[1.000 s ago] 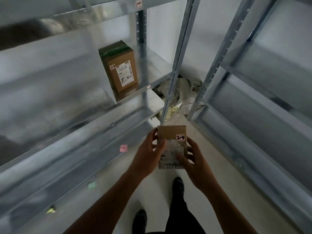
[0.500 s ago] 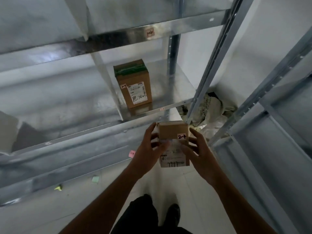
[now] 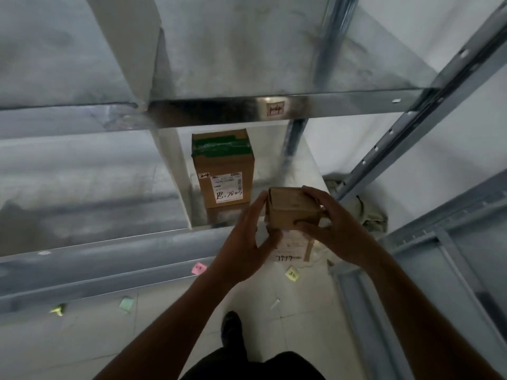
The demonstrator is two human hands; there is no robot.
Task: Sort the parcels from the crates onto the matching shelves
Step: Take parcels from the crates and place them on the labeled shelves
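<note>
The small cardboard parcel (image 3: 293, 212) has risen to the edge of the galvanised steel shelf (image 3: 96, 193), my left hand (image 3: 244, 242) clasping its side and my right hand (image 3: 334, 229) curled over its top. Its white label below my grip reads 7917. Just beyond stands a taller green-taped box (image 3: 223, 171) marked 2-4.

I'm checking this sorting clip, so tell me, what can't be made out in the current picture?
Head view only.
- Small parcel: most of its label is covered by the left hand and right hand; its print is blurred.
- Box on the shelf: fine print on its label is too small.
- Pink note and yellow note: writing too small.
- Crates: outside the frame.
</note>
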